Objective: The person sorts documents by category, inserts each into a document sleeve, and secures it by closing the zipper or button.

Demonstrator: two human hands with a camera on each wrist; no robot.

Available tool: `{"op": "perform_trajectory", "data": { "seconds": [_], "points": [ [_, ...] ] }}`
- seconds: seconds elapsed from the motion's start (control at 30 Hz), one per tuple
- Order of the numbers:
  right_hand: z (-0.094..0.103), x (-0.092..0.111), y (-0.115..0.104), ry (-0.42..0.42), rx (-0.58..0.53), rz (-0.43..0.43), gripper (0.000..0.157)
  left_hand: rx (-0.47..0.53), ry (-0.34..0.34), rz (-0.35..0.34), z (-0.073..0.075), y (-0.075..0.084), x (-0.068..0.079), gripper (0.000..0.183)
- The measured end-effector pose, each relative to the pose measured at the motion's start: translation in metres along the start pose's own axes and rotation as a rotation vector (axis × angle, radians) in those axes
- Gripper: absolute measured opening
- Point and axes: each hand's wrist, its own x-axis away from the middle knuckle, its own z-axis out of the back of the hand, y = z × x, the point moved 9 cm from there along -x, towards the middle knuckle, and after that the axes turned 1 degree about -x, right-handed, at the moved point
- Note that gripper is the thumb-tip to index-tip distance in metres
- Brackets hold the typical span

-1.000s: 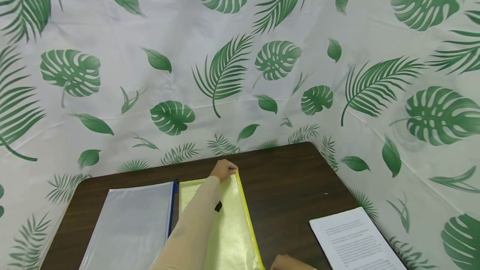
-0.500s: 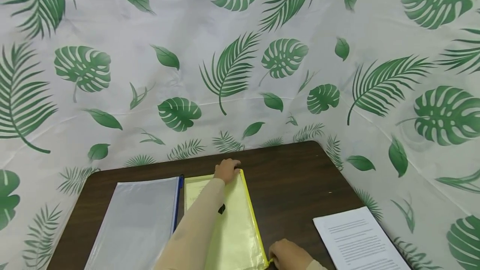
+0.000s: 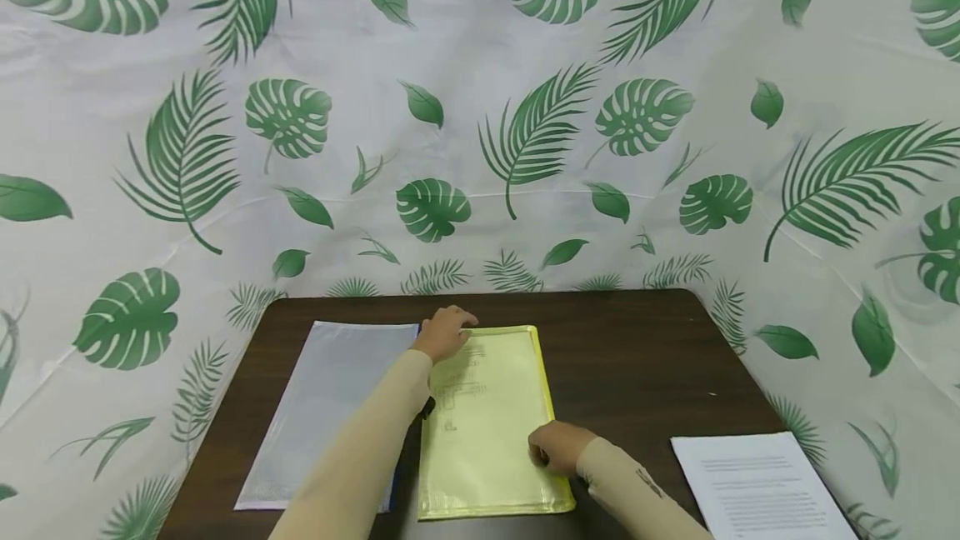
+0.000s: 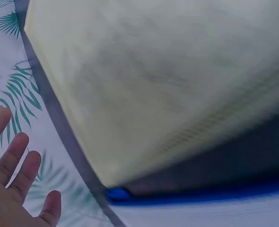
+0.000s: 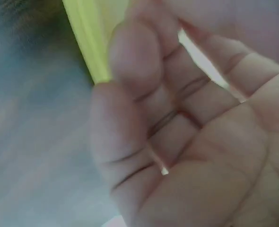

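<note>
A yellow, see-through zip pouch (image 3: pixel 487 440) lies mid-table with a printed sheet showing through it. My right hand (image 3: pixel 558 447) is at its right edge, below the middle. In the right wrist view the curled fingers (image 5: pixel 135 56) cover part of the yellow edge, seeming to grip it; the thumb's contact is hidden. My left hand (image 3: pixel 444 333) hovers over the pouch's upper left corner. Its fingers (image 4: pixel 26 170) are spread and hold nothing in the left wrist view. Left of the yellow pouch lies a clear, blue-edged zip pouch (image 3: pixel 337 390), partly covered by my left forearm.
A stack of printed paper (image 3: pixel 765 482) lies at the front right of the dark wood table (image 3: pixel 637 357). Behind and beside the table hangs a white cloth (image 3: pixel 465 123) with green leaves. A blue zip slider (image 4: pixel 117 194) sits near the yellow pouch's corner.
My left hand has left the yellow pouch's upper right corner and moved left. My right hand has gone from the lower right corner, where it pinched a yellow tab, up the right edge.
</note>
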Motion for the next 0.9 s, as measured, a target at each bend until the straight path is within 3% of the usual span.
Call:
{"op": "perform_trajectory", "data": {
  "seconds": [0.23,0.37,0.47,0.53,0.7,0.77,0.9],
  "points": [
    [-0.008,-0.003,0.044,0.054,-0.066,-0.123,0.037,-0.031,0.015,-0.023,-0.007,-0.002,0.021,0.034],
    [-0.008,-0.008,0.049,0.064,-0.112,-0.087,0.033,-0.067,0.018,0.009,-0.007,-0.010,0.033,0.036],
    [-0.005,-0.011,0.052,0.101,-0.139,-0.077,0.028,-0.081,-0.026,0.016,-0.011,-0.012,0.042,0.042],
    [0.000,-0.012,0.055,0.168,-0.115,-0.091,0.023,-0.103,-0.069,0.013,-0.016,-0.013,0.047,0.044],
    [0.007,-0.015,0.064,0.361,0.067,-0.097,0.022,-0.149,-0.164,0.014,-0.030,-0.016,0.065,0.051],
    [0.004,-0.016,0.066,0.386,0.113,-0.090,0.028,-0.161,-0.178,0.020,-0.036,-0.018,0.071,0.054],
    [-0.004,-0.017,0.072,0.372,0.097,-0.101,0.042,-0.177,-0.181,-0.001,-0.042,-0.019,0.080,0.057]
  ]
}}
